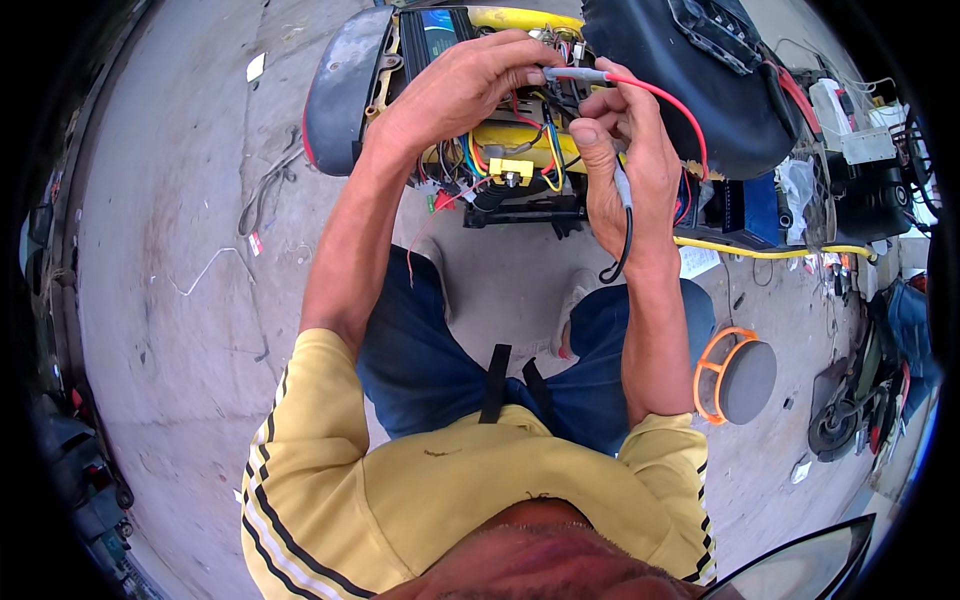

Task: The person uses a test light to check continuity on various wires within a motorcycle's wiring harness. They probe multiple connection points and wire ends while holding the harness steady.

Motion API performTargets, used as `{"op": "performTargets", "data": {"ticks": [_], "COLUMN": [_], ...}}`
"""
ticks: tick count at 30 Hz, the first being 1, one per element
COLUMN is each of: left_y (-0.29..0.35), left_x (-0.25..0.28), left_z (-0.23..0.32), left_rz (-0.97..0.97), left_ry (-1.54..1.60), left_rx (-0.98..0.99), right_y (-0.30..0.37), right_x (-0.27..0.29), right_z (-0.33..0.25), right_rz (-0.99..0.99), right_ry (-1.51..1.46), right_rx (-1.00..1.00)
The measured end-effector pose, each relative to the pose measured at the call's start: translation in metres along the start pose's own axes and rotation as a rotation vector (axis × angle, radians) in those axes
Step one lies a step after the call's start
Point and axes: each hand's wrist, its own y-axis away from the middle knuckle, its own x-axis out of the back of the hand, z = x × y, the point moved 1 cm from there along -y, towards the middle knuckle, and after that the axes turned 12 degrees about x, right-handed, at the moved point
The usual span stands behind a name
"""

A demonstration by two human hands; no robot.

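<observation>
In front of me is a yellow-framed electric vehicle [505, 137] with its wiring bundle [545, 120] exposed. The fingers of my left hand [470, 80] are pinched at the tip of a grey test probe with a red lead [578, 74]; what else they grip is hidden. The rear of that probe lies at the fingertips of my right hand [635, 160]. This hand also holds a second grey test probe with a black lead [623, 187], crossing its palm and pointing up toward the wires. Below the wiring hangs a yellow block connector [511, 172].
A dark seat [690, 85] is tipped up to the right. A black finned box [432, 35] sits behind my left hand. On the floor at right is an orange-framed round stool [745, 380]. Cables and parts [840, 410] lie along the right side; a strap [265, 195] lies left.
</observation>
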Motion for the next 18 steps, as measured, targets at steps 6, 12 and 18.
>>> {"op": "performTargets", "data": {"ticks": [6, 12, 18], "left_y": [-0.004, -0.006, -0.002], "left_x": [0.004, 0.000, -0.002], "left_z": [0.013, 0.006, 0.009], "left_rz": [-0.025, 0.017, 0.013], "left_ry": [-0.005, 0.001, 0.057], "left_rx": [0.036, -0.034, 0.084], "right_y": [0.029, 0.121, 0.125], "right_x": [0.041, 0.025, -0.038], "right_z": [-0.005, 0.004, 0.002], "right_rz": [0.104, 0.340, 0.433], "right_ry": [0.082, -0.564, -1.057], "right_rx": [0.119, -0.522, -0.681]}}
